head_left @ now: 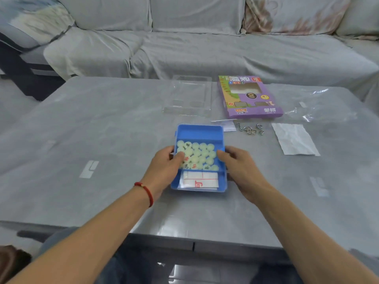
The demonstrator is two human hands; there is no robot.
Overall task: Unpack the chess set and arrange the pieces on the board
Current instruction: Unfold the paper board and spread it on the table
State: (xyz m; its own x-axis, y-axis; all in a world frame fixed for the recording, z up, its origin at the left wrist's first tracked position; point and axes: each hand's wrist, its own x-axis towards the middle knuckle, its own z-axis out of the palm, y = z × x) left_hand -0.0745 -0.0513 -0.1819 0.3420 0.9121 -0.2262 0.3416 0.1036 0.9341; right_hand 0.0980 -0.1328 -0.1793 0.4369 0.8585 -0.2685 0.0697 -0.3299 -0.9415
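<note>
Behind tray (200, 132): clear lid (187, 95), purple box (249, 97), wire puzzles (250, 129) | both hands' grip holds tray sides

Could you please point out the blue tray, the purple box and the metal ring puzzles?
blue tray (198, 132): head view, bare far compartment floor.
purple box (266, 111): head view, near purple front strip.
metal ring puzzles (250, 129): head view, middle of the wire cluster.

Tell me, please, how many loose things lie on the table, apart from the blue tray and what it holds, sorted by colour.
Purple: 1, the game box
Clear: 2, the plastic insert and the wrapper
White: 2, the creased sheet and the small slip
Silver: 1, the cluster of metal ring puzzles
Total: 6
</note>
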